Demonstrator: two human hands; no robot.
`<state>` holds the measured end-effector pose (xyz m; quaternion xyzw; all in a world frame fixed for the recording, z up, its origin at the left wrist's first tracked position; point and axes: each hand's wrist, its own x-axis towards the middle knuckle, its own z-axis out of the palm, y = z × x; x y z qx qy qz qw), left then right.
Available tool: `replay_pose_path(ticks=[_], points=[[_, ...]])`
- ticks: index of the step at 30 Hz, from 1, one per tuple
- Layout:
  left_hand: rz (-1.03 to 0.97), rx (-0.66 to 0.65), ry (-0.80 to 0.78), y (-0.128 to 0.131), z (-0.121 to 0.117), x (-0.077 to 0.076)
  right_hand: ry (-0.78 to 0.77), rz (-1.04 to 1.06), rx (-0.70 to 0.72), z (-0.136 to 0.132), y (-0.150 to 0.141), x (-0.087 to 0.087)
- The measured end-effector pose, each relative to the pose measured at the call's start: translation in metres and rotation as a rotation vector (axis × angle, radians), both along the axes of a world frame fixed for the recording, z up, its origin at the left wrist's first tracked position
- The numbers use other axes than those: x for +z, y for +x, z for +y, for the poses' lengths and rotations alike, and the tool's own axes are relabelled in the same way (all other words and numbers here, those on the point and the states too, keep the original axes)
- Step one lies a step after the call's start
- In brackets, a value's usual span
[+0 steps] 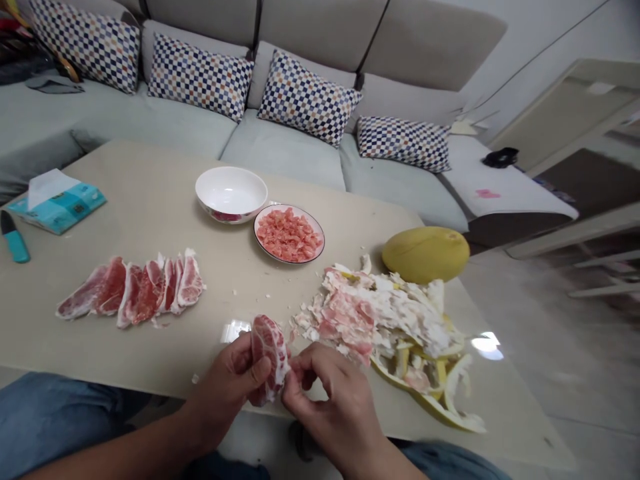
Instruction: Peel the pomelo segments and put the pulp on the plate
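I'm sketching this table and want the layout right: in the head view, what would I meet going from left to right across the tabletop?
Teal-handled knife, row of pomelo segments, white bowl, plate of pink pulp, whole pomelo.

Pale grey sofa along far side of rm, w/ 4 checkered cushions, blue/white/orange-ish. Cream surface, glossy, w/ bright light reflections. White side table at R end of sofa. Wall pale, plain; floor light grey tile, blurry at R.
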<state>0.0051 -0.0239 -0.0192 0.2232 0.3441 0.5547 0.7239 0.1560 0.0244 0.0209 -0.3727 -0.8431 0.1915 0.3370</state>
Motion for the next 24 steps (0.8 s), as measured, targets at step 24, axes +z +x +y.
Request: replay_pose_path(ticks=[24], points=[[-0.475,-0.016,-0.154,-0.012,0.011,0.003,0.032,-0.373,-0.014,0.051,0.043,-0.002]])
